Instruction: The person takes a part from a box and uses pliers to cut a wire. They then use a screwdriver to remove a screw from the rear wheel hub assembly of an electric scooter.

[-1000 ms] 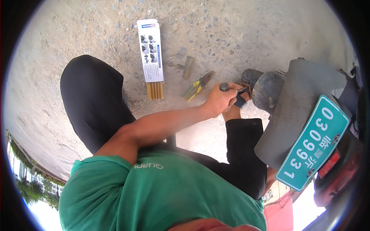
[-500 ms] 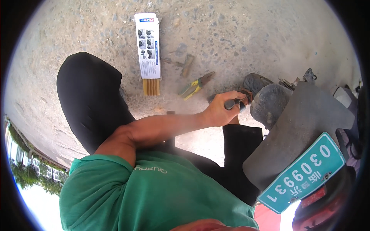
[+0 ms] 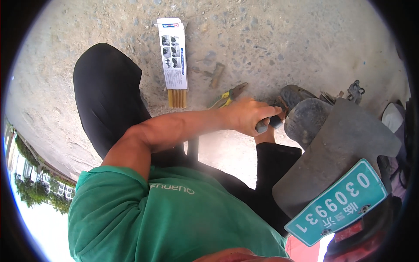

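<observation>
My left hand point(image 3: 248, 117) is closed around a tool with a thick black handle point(image 3: 262, 126), beside a dirty dark tyre point(image 3: 297, 96). The working end of the tool is hidden behind my fingers. Skin point(image 3: 265, 137) shows just below the fist, above a black trouser hem; I cannot tell more of it. My right hand cannot be made out. Pliers point(image 3: 229, 94) with yellow and black grips lie on the ground directly behind my left wrist, their grips partly covered by it.
A white box point(image 3: 174, 56) lies on the stony ground with ridged brown strips point(image 3: 177, 99) sticking out. Near it is a small brown cylindrical piece point(image 3: 217, 74). At right are a dark mudguard point(image 3: 331, 148), a green plate point(image 3: 340, 203) and a metal bracket point(image 3: 355, 91).
My left wrist has turned and the fist has rolled over, showing more of its back. The hand now covers part of the pliers. The whole view has shifted slightly.
</observation>
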The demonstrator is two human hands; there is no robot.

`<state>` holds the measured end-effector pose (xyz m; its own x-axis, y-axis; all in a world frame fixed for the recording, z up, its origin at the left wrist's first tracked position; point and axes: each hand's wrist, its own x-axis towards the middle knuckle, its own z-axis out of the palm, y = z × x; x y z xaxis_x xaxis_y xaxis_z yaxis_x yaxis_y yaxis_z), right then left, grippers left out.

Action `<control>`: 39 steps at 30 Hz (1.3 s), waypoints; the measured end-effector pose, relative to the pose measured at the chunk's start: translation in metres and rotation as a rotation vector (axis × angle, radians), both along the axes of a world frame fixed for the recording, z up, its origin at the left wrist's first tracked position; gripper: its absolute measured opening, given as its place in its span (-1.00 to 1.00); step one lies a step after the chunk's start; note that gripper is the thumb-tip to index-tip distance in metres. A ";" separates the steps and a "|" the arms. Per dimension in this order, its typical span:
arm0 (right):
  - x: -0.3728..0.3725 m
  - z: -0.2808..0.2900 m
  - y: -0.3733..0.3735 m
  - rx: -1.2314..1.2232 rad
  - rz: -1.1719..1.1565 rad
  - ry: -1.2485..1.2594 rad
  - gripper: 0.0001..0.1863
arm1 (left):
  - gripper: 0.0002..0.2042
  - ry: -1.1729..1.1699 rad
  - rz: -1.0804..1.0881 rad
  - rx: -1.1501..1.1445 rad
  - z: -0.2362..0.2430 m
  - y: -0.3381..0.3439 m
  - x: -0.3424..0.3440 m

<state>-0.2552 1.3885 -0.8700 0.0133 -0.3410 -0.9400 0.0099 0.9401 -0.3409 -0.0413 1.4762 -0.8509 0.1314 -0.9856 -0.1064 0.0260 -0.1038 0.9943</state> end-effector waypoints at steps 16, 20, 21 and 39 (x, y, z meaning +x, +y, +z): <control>-0.015 -0.006 -0.004 -0.012 0.063 0.043 -0.52 | -0.69 0.585 0.334 0.212 0.006 -0.003 -0.017; -0.020 -0.006 -0.007 -0.031 0.101 0.062 -0.51 | -0.75 1.151 0.272 0.511 -0.003 -0.005 -0.003; -0.022 -0.004 -0.010 -0.045 0.110 0.074 -0.51 | -0.75 1.154 0.262 0.507 0.002 -0.004 -0.003; -0.154 0.192 -0.062 -0.299 0.376 0.722 -0.48 | -0.68 0.671 0.261 0.353 0.024 0.010 -0.013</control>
<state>-0.4091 1.3263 -0.6779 -0.3904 -0.6680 -0.6335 -0.5976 0.7073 -0.3776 -0.0542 1.4864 -0.8267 0.1505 -0.8255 -0.5440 0.6732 -0.3174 0.6679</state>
